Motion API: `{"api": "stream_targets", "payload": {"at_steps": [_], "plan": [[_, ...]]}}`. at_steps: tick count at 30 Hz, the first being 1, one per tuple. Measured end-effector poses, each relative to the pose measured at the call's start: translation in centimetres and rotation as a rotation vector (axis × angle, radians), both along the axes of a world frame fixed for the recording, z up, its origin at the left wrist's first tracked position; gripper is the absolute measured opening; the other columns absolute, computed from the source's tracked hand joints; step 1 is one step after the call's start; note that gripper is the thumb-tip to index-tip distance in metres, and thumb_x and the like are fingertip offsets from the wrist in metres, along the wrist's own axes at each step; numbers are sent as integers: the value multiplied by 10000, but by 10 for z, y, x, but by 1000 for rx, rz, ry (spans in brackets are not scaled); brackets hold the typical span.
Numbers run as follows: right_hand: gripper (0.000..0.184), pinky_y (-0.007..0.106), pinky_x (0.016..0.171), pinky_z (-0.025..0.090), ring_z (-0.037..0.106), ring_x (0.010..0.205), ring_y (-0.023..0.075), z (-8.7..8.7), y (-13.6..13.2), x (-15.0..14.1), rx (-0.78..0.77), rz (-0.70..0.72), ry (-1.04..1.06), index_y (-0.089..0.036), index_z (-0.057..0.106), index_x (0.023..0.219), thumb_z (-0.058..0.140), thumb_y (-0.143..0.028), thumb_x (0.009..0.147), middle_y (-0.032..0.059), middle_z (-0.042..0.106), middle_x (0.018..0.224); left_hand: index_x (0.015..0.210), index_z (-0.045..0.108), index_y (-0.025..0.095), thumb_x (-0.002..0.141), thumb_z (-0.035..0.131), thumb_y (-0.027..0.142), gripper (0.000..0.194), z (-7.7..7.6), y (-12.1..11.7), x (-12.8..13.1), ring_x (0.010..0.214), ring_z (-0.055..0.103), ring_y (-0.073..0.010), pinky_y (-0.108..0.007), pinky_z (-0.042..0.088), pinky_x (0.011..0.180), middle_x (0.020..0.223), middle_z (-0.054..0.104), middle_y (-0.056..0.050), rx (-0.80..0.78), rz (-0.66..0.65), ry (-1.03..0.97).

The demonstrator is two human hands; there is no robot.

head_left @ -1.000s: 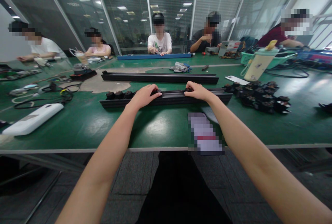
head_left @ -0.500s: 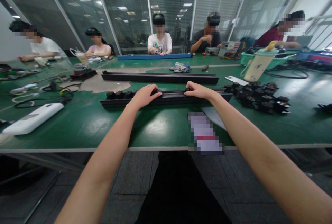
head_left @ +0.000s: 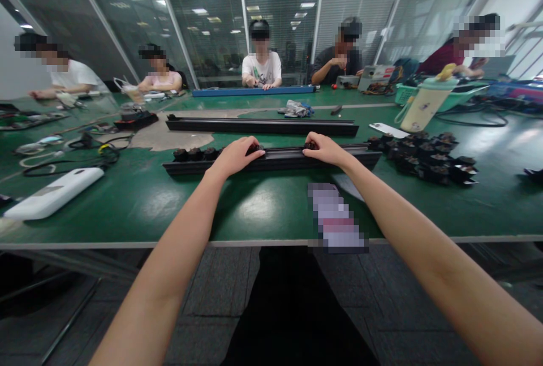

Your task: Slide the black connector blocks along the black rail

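A long black rail [head_left: 282,164] lies crosswise on the green table in front of me. Several small black parts [head_left: 195,154] sit in a row in its left end. My left hand [head_left: 237,154] is closed around another small black part [head_left: 256,149] at the rail, thumb towards the middle. Further right, the fingers of my right hand [head_left: 326,150] pinch one more small black part [head_left: 310,146] on top of the rail. The fingers partly hide both parts. A bare stretch of rail channel shows between the hands.
A heap of similar black parts [head_left: 424,156] lies right of the rail. Behind is a second black rail [head_left: 263,126]. A phone [head_left: 339,216] overhangs the front edge. A white case [head_left: 55,193], a bottle [head_left: 428,106] and cables [head_left: 91,154] stand around. Several people sit opposite.
My right hand has shifted very slightly to the right with the small black part. My left hand stays almost where it was on the rail.
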State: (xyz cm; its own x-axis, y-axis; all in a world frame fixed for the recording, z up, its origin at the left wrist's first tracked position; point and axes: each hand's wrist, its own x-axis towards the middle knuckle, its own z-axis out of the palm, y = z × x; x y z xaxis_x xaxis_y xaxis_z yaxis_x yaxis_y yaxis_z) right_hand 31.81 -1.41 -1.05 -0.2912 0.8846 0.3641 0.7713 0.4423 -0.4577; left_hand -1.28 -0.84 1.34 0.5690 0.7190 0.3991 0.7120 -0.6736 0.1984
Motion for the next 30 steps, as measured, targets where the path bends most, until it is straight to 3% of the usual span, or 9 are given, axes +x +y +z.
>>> {"api": "stream_targets", "payload": {"at_steps": [19,30], "plan": [[252,354,760,372,536,828,248,-1,-1,-6,54,-47,-12,-250,457,839,590,-442,744,31,588,812,1108,631,215,1003,519,533,353,1,-2,1,1074,663,-285,-425,514,991,1151,712,-99,0,8,8],[245,377,803,388,545,885,270,-1,-1,-6,49,-70,-45,-246,499,866,599,-442,759,55,619,872,1114,639,224,1000,531,544,356,0,-1,0,1080,663,-286,-427,511,998,1157,714,-97,-10,12,1]]}}
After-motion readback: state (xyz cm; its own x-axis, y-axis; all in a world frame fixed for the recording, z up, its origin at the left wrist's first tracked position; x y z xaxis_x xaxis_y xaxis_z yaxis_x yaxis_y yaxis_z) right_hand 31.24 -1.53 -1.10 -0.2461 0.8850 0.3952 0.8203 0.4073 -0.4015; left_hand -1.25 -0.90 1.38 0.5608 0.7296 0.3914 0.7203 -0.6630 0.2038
